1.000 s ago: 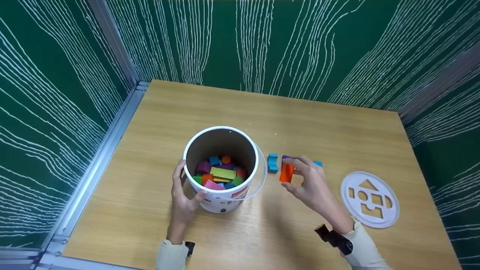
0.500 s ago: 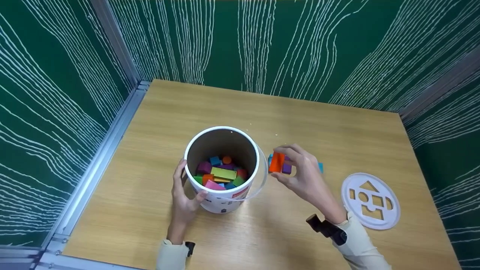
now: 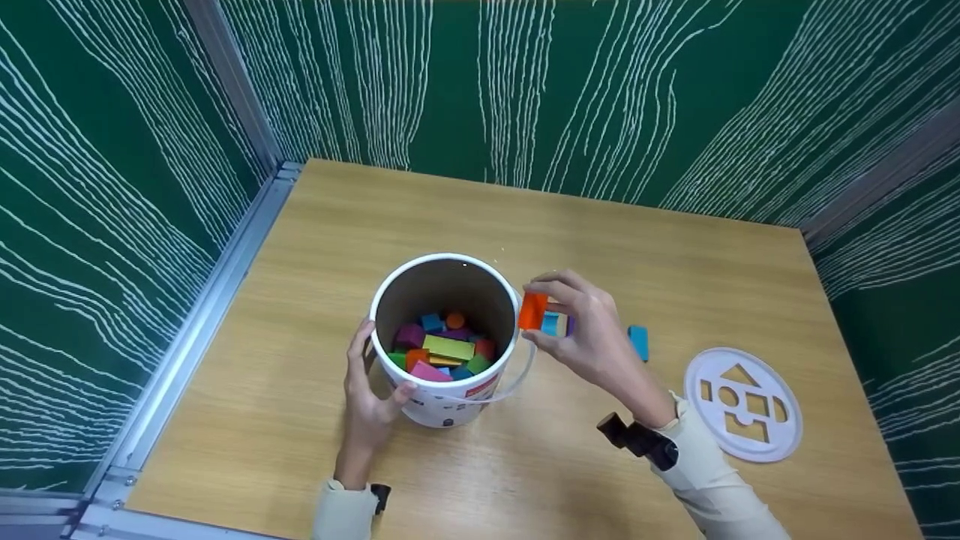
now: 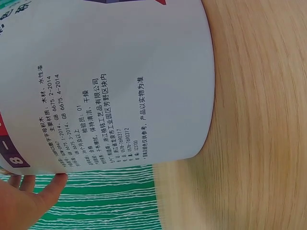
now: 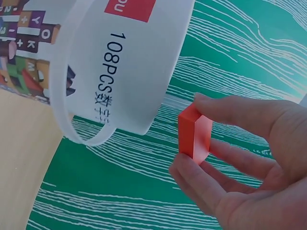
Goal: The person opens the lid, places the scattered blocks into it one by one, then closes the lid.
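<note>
My right hand (image 3: 581,319) pinches an orange block (image 3: 533,311) between thumb and fingers, just off the right side of the rim of a white bucket (image 3: 442,405). In the right wrist view the orange block (image 5: 194,132) hangs beside the bucket's printed wall (image 5: 139,62), with a gap between them. The left hand (image 3: 369,401) holds the bucket at its left side, thumb by the near rim and fingers round the wall. Colourful blocks fill the bottom of the bucket, among them a yellow-green block (image 3: 448,347) and a pink block (image 3: 430,372).
On the wooden table (image 3: 262,375) behind the right hand lie a blue block (image 3: 638,343) and a partly hidden light-blue block (image 3: 550,324). A white lid with shaped holes (image 3: 701,412) lies at the right. The bucket's clear handle (image 3: 521,382) hangs on its right side.
My right hand has carried the orange block leftward and up from among the table blocks to the bucket's rim. The left hand and the bucket have stayed in place.
</note>
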